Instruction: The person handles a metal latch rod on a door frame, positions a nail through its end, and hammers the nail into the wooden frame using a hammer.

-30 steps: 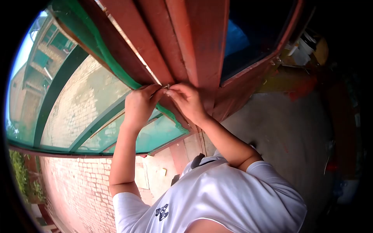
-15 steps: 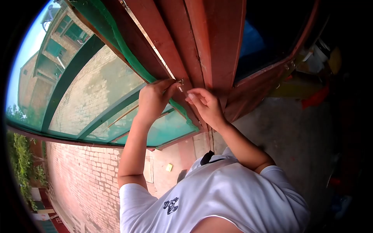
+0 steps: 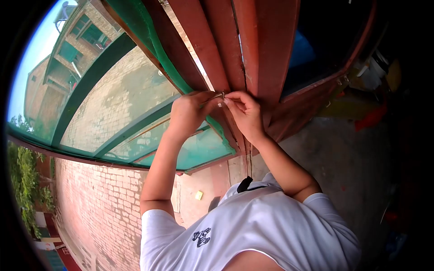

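Right hand (image 3: 246,115) has moved in since half a second ago, fingertips nearly together at the small metal piece (image 3: 222,95); whether they grip it, I cannot tell. Left hand (image 3: 187,115) pinches it closely, near the red post's (image 3: 208,54) left edge.

Across the lower middle of the frame we see a white T-shirt (image 3: 271,226) with short sleeves (image 3: 156,232) and a curved neckline (image 3: 251,251); left of centre, a small dark line drawing (image 3: 202,237) marks the chest.
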The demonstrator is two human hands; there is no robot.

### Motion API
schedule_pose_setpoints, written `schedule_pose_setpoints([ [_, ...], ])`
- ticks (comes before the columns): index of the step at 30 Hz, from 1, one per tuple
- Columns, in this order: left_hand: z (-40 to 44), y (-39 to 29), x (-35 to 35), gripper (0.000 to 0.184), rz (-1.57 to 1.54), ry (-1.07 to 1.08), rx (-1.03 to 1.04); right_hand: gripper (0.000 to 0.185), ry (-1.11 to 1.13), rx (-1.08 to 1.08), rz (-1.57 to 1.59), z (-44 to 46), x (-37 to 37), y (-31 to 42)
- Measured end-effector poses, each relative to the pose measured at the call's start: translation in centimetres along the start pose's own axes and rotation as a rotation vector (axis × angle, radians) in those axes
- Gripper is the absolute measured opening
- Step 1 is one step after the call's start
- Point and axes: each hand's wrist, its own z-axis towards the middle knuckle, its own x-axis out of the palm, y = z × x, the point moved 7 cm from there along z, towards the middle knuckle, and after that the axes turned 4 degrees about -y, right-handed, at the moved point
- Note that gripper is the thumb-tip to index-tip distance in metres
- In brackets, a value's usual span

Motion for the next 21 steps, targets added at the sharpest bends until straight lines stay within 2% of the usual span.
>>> schedule_pose_setpoints([
  [6, 0.1, 0.4, 0.0, 0.025, -0.019, 0.012, -0.045, 0.012, 0.023, -0.010, -0.002, 0.0, 0.0, -0.2],
  [9, 0.2, 1.3, 0.5, 0.032, -0.100, 0.085, -0.171, 0.013, 0.033, -0.010, -0.048, 0.0, -0.1, -0.4],
  [12, 0.2, 1.0, 0.3, 0.031, -0.099, 0.079, -0.193, 0.014, 0.043, -0.045, -0.071, 0.0, -0.1, -0.3],
  [15, 0.1, 1.0, 0.2, 0.022, -0.077, 0.024, -0.131, 0.015, 0.058, -0.014, -0.071, -0.1, -0.1, -0.8],
  [21, -0.1, 1.0, 0.5, 0.021, -0.145, 0.010, -0.160, 0.015, 0.078, 0.096, -0.172, -3.7, -2.8, -0.9],
])
